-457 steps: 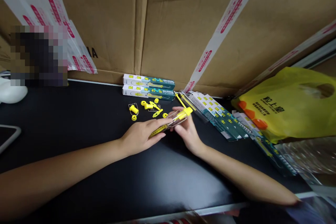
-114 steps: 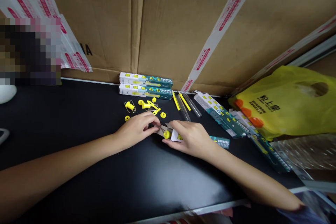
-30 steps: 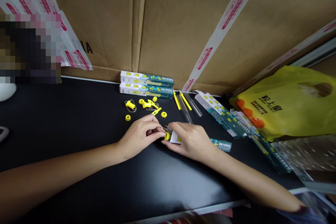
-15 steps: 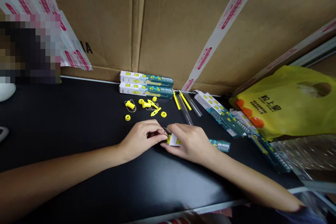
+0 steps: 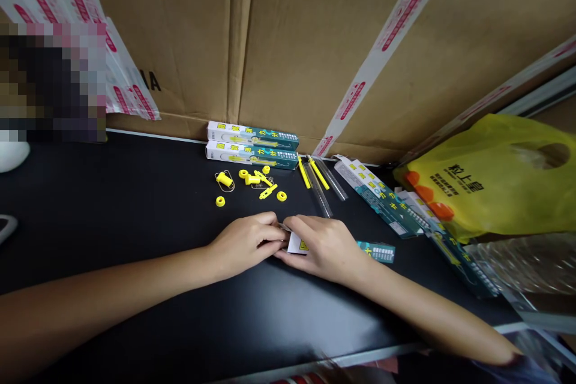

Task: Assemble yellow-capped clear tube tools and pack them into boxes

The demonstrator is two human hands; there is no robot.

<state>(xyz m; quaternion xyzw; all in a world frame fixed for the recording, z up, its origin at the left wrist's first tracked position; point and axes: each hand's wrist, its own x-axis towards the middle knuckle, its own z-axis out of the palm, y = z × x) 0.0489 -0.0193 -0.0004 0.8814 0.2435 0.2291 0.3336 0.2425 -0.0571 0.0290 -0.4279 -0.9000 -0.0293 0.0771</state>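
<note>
My right hand (image 5: 330,246) grips a slim white-and-teal cardboard box (image 5: 378,252) lying on the black table, its teal end showing past the wrist. At the box's white left end, my left hand (image 5: 252,243) has its fingers pinched together against the opening. Whatever they hold is hidden. Beyond my hands lie yellow plastic parts: rings (image 5: 281,196), a flat hooked piece (image 5: 269,191) and a plug with a bent wire (image 5: 224,179). Right of these are yellow rods (image 5: 318,174) and clear tubes (image 5: 320,195).
Two printed boxes (image 5: 252,155) lie at the back against a large cardboard carton (image 5: 288,42). More boxes (image 5: 378,198) slant at the right beside a yellow plastic bag (image 5: 495,180) and clear plastic packaging (image 5: 522,261). A white rounded object (image 5: 12,153) sits far left.
My left fingers have moved in closer against the box's left end. The yellow piece and metal bit seen there before are now out of sight. My right hand has barely moved.
</note>
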